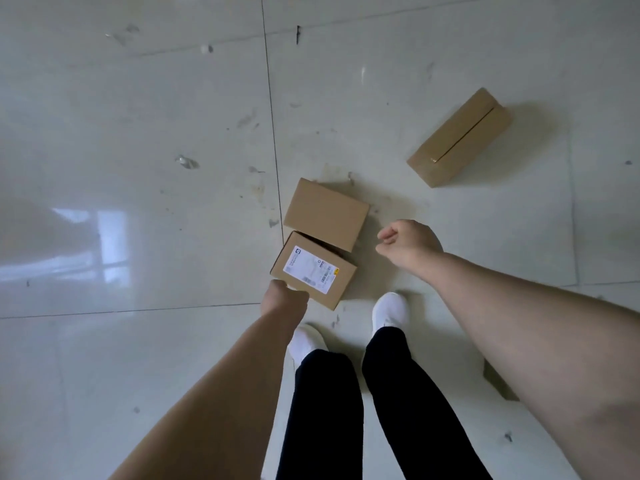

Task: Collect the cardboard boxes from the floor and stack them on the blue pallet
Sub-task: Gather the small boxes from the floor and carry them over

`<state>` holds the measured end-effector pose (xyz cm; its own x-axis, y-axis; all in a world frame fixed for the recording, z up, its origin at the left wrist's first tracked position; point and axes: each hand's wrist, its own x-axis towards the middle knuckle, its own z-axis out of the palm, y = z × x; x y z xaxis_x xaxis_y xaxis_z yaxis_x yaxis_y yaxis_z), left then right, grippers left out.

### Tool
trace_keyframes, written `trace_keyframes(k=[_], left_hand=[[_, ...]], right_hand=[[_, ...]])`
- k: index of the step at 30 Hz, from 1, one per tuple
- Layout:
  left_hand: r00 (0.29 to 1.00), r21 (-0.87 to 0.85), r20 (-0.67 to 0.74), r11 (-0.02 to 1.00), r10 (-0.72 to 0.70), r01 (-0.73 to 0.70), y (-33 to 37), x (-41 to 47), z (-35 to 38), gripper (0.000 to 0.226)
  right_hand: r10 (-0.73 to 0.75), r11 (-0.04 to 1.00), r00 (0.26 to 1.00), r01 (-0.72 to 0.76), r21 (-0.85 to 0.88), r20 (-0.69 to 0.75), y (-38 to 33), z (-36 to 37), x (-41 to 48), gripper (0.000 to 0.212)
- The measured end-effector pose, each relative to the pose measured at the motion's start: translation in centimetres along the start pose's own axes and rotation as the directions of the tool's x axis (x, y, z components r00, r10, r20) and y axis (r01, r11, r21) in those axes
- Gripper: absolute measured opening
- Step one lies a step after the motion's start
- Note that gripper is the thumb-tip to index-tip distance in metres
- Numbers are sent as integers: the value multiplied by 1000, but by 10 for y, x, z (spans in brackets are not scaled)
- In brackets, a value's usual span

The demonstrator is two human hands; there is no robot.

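Forearms, mine: left hand (285, 297) at near corner of labelled box (313, 270), fingers hidden, grip untellable; right hand (407, 245) clenched empty beside plain box (327, 214); risk: one-corner lift likely tips labelled box into touching plain box, both floor-bound, pallet unseen.

Three brown cardboard boxes lie flat on the tiled floor (138, 168). A labelled box (313, 270), white shipping sticker up, sits near frame centre. A plain box (327, 213) lies just beyond it at 12 o'clock, apparently touching. A long box (459, 136), seam up, lies well apart at 2 o'clock.
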<state>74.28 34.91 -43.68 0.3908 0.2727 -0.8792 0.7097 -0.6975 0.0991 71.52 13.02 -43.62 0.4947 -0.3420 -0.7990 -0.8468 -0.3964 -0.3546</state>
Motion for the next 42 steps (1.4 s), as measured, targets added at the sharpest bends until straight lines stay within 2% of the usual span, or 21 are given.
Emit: trace_keyframes(k=[3,5,10,14,17,22,25,28,30,32,34,37,42], left_hand=[[998,-30,-35,999,-46,45,3,61,34,48],[991,-79,-70,991,-111,105,4,97,56,53],[950,-181,-131,949,-282,257,-2,162,103,107],[933,-261,-175,929,-313,263,-4,184,127,128],[935,-200,-143,934,-325,295,-2,189,138,144],[904,-169,-103,903,-416,396,14,198,141,158],[885,-176,-114,886,-451,429,19,196,135,152],[873,-265,-179,877,-453,401,12,181,114,133],[886,-236,-127,881,-447,411,2,166,98,127],[889,-275,-53,862,-456,426,-6,152,87,123],[889,-379,-50,832,-456,406,-5,149,79,112],[908,-466,-101,826,-407,319,-4,168,71,79],[958,-488,78,827,-277,279,-18,198,80,56]], right_hand=[[-38,990,999,38,-133,2,2,31,60,30],[-92,969,996,91,-230,9,1,53,96,45],[-254,839,966,245,-485,49,-1,100,158,96],[-336,718,938,310,-623,79,5,129,185,129],[-356,679,934,269,-683,13,9,145,194,138],[-367,664,928,207,-718,-71,5,151,202,138],[-330,709,939,179,-682,-96,6,146,195,135],[-183,810,974,73,-582,-133,13,132,172,133],[-54,871,988,-24,-491,-143,20,119,151,134],[30,878,990,-93,-469,-140,26,108,134,136],[34,871,987,-107,-480,-158,32,102,130,137],[-5,877,985,-79,-473,-174,36,104,141,139],[-34,894,983,-51,-444,-181,54,145,158,143]])
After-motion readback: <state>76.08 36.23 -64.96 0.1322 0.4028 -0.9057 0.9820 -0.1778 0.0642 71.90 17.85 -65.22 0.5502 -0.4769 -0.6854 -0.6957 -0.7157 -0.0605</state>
